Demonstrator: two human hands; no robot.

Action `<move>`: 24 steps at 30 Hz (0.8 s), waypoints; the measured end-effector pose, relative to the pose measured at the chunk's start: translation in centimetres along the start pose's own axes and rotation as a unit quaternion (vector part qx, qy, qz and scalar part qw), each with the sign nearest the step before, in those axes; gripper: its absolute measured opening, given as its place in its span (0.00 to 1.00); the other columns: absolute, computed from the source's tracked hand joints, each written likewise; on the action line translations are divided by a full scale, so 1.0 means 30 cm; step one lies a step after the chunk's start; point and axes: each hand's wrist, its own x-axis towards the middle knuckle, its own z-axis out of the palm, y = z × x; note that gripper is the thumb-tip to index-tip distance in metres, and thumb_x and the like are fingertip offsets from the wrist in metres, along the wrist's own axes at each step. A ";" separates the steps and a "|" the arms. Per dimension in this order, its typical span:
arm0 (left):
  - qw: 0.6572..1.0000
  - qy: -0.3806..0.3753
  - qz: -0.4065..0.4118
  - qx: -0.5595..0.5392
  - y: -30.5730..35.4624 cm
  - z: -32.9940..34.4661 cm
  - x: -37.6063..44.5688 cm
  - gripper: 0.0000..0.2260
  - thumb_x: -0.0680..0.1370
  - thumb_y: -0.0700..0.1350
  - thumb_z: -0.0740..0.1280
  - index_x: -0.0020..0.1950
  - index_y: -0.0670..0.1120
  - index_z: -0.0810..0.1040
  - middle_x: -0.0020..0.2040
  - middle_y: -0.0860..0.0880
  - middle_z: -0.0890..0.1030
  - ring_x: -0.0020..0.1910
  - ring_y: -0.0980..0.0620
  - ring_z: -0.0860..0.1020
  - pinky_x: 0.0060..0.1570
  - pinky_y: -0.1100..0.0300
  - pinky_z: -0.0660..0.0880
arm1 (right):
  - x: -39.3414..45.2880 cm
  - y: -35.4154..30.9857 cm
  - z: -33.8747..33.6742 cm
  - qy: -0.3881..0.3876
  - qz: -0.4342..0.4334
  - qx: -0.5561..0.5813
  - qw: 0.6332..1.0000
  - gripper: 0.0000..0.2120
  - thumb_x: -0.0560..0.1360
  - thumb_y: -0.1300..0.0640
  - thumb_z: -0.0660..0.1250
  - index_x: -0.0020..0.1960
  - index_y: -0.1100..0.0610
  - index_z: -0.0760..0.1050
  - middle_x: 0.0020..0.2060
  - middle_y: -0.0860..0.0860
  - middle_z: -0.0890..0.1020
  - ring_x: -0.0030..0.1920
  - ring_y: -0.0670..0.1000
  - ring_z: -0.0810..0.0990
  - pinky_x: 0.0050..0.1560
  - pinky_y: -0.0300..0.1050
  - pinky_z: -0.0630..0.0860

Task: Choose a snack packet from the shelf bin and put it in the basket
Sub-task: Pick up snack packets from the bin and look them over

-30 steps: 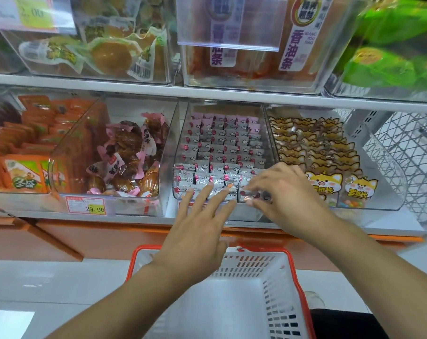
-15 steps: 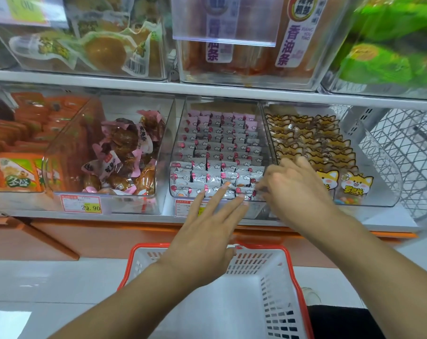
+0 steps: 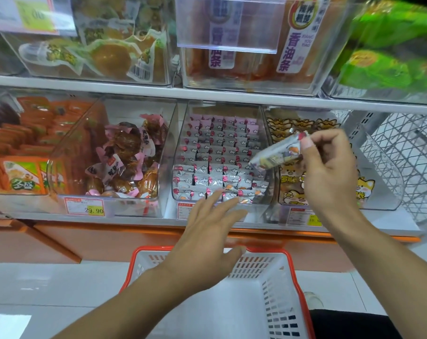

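While the right hand [image 3: 330, 172] pinches a small silver snack packet [image 3: 277, 152] between thumb and fingertips, the packet hangs tilted in the air above the right side of the clear shelf bin [image 3: 222, 157], clear of the rows of like packets packed inside. Its upper end, with a red mark, sits under the thumb; the lower end points down and left toward the bin. The left hand [image 3: 207, 243] is spread flat with straight fingers (holding nothing), its fingertips [image 3: 218, 194] over the bin's front edge; I cannot tell whether they touch it. Below both hands stands the white basket [image 3: 276, 299] with an orange rim, nothing visible inside. Just left of the bin is another with pink-wrapped brown snacks [image 3: 124, 157], a price tag [image 3: 85, 206] reading 29.90 on its front
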 end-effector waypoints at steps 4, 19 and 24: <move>0.930 0.140 -0.176 -0.290 0.024 -0.065 0.006 0.15 0.78 0.54 0.71 0.64 0.63 0.77 0.61 0.68 0.78 0.59 0.77 0.71 0.58 0.76 0.65 | -0.039 -0.024 0.042 0.000 0.191 0.237 0.953 0.07 0.84 0.61 0.62 0.47 0.55 0.73 0.36 0.47 0.85 0.41 0.48 0.86 0.38 0.38 0.81; 0.712 0.240 -0.309 -0.583 -0.063 -0.163 0.030 0.10 0.84 0.45 0.64 0.50 0.46 0.84 0.36 0.45 0.72 0.36 0.55 0.84 0.50 0.58 0.80 | -0.127 -0.015 0.115 -0.156 0.340 0.313 0.873 0.04 0.81 0.61 0.66 0.50 0.60 0.80 0.46 0.57 0.88 0.45 0.53 0.88 0.41 0.41 0.83; 0.708 0.221 -0.266 -0.615 -0.050 -0.179 0.030 0.11 0.86 0.44 0.59 0.58 0.42 0.80 0.47 0.46 0.88 0.46 0.49 0.87 0.43 0.62 0.82 | -0.130 -0.004 0.117 -0.156 0.293 0.274 0.903 0.03 0.79 0.59 0.68 0.48 0.55 0.81 0.48 0.53 0.88 0.49 0.52 0.85 0.43 0.42 0.83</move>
